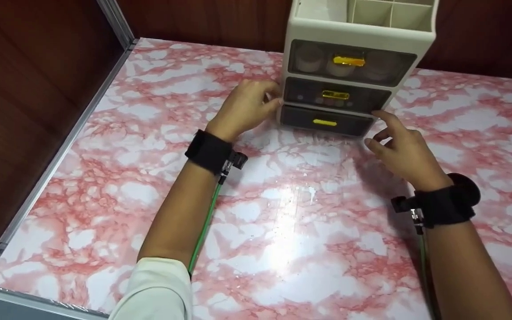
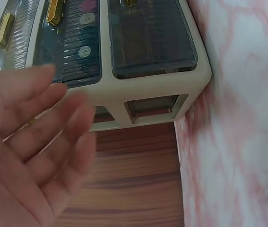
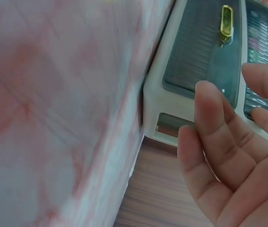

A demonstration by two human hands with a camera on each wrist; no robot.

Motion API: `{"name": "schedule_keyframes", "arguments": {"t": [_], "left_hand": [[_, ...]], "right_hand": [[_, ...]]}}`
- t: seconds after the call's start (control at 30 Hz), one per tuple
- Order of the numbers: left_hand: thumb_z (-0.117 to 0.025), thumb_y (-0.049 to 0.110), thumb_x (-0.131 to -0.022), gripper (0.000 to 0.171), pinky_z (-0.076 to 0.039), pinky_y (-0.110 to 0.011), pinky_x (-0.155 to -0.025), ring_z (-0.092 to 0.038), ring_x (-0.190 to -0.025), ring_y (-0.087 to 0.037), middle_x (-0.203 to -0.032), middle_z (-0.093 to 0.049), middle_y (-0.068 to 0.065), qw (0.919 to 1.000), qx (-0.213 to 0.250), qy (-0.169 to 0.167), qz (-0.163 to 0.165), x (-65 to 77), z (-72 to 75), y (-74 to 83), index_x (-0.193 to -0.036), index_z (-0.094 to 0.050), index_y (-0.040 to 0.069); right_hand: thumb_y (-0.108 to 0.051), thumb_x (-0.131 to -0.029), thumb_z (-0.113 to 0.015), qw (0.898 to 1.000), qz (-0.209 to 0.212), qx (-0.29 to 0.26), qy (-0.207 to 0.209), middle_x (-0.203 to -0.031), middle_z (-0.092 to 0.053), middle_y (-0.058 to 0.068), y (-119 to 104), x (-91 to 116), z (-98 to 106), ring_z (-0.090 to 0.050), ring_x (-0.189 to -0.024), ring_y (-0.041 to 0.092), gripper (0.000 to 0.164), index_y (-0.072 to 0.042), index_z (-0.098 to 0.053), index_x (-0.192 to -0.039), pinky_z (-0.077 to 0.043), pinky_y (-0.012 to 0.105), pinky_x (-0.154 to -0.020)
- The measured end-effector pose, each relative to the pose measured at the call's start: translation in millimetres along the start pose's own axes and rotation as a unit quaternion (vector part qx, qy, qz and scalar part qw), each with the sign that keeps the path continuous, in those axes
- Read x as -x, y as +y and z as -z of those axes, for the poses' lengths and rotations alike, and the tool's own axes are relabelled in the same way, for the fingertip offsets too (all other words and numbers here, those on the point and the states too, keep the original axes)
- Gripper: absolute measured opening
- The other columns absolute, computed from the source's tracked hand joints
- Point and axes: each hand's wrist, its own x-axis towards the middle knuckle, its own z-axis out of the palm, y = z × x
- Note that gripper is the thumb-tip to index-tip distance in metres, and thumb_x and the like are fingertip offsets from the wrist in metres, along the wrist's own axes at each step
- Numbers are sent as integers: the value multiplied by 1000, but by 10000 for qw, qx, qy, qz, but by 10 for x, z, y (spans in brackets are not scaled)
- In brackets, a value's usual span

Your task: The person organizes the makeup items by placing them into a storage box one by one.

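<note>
A cream drawer unit (image 1: 318,32) with three dark see-through drawer fronts stands at the back of the table. My left hand (image 1: 248,104) is by its left side, fingers loosely bent, thumb tip right at the edge near the middle drawer (image 1: 300,95). On the other side, my right hand (image 1: 405,151) has its index fingertip close to the right edge, just above the bottom drawer (image 1: 298,118). Both wrist views show relaxed fingers with nothing held. Round pale items show dimly through the top drawer (image 1: 318,66). Each drawer has a yellow handle (image 1: 336,94).
Open compartments (image 1: 371,13) form the unit's top. The table (image 1: 127,191) has a red and white marbled surface. Dark wood-grain panels (image 1: 38,89) rise at the left and back, with a metal rail (image 1: 67,142) along the left edge. Green cables (image 1: 207,218) run along both forearms.
</note>
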Motion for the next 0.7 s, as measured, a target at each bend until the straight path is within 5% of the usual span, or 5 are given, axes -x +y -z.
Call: {"name": "schedule_keyframes", "arguments": {"t": [0.13, 0.23, 0.33, 0.53, 0.7], "left_hand": [[-64, 21, -96, 21, -46, -22, -85, -59, -99, -11, -108, -67, 0, 9920, 1099, 617, 68, -57, -81, -143, -112, -67, 9], [-62, 24, -97, 27, -46, -22, -87, -60, -101, -14, -109, -67, 0, 9700, 2294, 719, 353, -87, -223, -286, -118, -66, 7], [-57, 32, -100, 32, -48, -27, -88, -62, -102, -21, -104, -69, -3, 9423, 3227, 564, 686, -112, -406, -387, -115, -68, 6], [-50, 34, -103, 39, -48, -40, -90, -61, -98, -32, -96, -69, -14, 8930, 4383, 195, 1005, -144, -622, -476, -98, -70, 1], [-59, 29, -98, 31, -46, -44, -95, -61, -104, -30, -114, -65, -19, 8172, 5537, -219, 1586, -129, -657, -545, -114, -68, 3]], "right_hand": [[-24, -95, -65, 9835, -133, -1771, 334, -98, -67, 14, -40, -41, -133, -67, -74, 24, 41, -8, -54, -131, -55, 27, -61], [-21, -94, -68, 9214, -459, -3847, 290, -96, -67, 17, -91, -68, -259, -66, -75, 23, 34, 5, -59, -114, -56, 29, -70], [-25, -92, -69, 8574, -937, -5061, 46, -95, -67, 17, -124, -95, -370, -66, -76, 23, 41, 10, -58, -111, -56, 31, -71], [-35, -93, -67, 8381, -1627, -5202, -213, -95, -66, 16, -172, -199, -502, -64, -74, 21, 55, 12, -54, -120, -56, 33, -72], [-36, -92, -68, 8168, -1910, -5436, -289, -87, -67, 12, -200, -331, -595, -63, -71, 20, 54, 10, -56, -119, -54, 33, -71]]}}
